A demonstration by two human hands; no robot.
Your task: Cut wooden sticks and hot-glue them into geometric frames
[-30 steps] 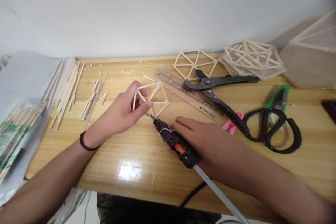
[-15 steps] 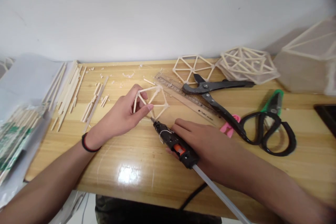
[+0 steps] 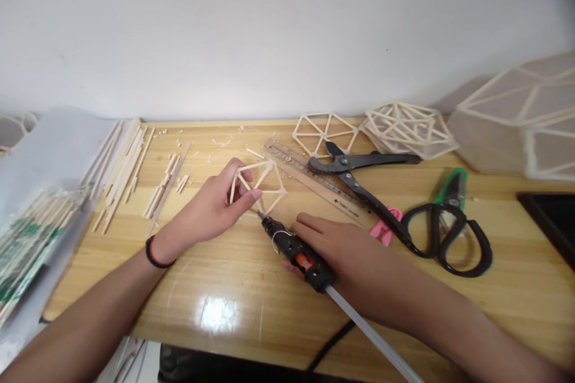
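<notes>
Between thumb and fingers, my left hand (image 3: 224, 200) holds a small wooden-stick frame (image 3: 264, 163) made of joined triangles. My right hand (image 3: 335, 245) is wrapped around a black hot glue gun (image 3: 291, 246), its fingers partly hidden behind the body. The gun's nozzle touches or sits very near the frame's lower joint; I cannot tell which. A long translucent glue stick (image 3: 372, 332) sticks out of the gun's rear. Just beyond the hands lie a clear ruler (image 3: 309, 170) and a flat wooden strip (image 3: 323, 188).
Cut sticks (image 3: 123, 170) and short pieces (image 3: 159, 188) lie at left, beside bagged skewers (image 3: 31, 245). To the right are pliers (image 3: 372, 160), a pink clip (image 3: 386, 227) and black-handled scissors (image 3: 465, 248). Behind them stand a flat hexagonal frame (image 3: 309, 133), stacked frames (image 3: 408, 128) and a large covered structure (image 3: 489, 131).
The camera view has tilted and turned slightly, so the table things appear lower and those at right shifted left. Both hands keep their grip, with the nozzle still at the frame's lower joint.
</notes>
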